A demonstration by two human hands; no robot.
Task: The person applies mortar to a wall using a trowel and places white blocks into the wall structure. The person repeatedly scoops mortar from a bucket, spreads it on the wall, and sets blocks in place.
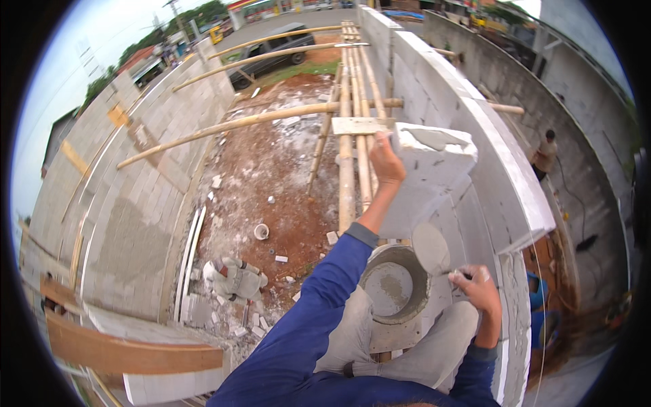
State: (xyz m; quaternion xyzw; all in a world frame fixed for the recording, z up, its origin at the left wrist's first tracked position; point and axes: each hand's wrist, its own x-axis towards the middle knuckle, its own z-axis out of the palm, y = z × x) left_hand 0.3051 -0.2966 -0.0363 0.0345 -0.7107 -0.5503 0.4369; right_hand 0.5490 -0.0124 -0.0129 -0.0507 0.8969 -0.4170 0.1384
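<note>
My left hand (386, 159) grips the left end of a white lightweight block (437, 169), which is tilted up and has a patch of grey mortar along its top edge. In my right hand (478, 295) is a round-bladed trowel (430, 249), held below the block with grey mortar on its blade. Beside my knees, under the trowel, sits a bucket (386, 288) with wet mortar inside.
Bamboo scaffold poles (346, 176) run beside a tall block wall (505, 176) on my right. Several crossbars (251, 119) span toward the left wall (149, 224). Below are rubble, a worker (234, 278) and a timber plank (135, 349). Another person (546, 152) stands outside the right wall.
</note>
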